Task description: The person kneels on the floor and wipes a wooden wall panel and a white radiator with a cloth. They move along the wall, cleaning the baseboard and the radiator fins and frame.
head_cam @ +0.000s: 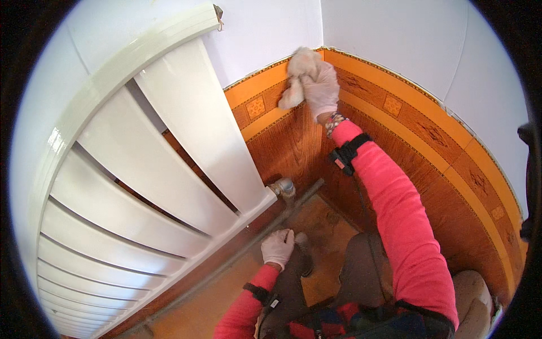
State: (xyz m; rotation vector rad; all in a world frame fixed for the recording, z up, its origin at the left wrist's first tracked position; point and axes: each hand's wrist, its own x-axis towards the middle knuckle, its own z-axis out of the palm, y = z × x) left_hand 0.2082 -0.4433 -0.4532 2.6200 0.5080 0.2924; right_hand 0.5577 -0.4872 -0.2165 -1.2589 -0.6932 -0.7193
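Note:
My right hand (322, 88), in a thin whitish glove, grips a bunched off-white cloth (303, 61). The cloth lies against the orange decorative border (277, 70) of the wall panelling, just left of the room's corner, and part of it hangs below the fingers. Over my knee, my left hand (277, 248) wears a similar glove. Its fingers are curled in, and nothing shows in them.
A white panel radiator (199, 127) fills the left side, with a metal valve fitting (284, 186) at its lower corner. A grey pipe (271, 224) runs low along the wall. Wood-patterned panelling (423, 182) covers the right wall. Behind my right arm is a beige rounded object (472, 296).

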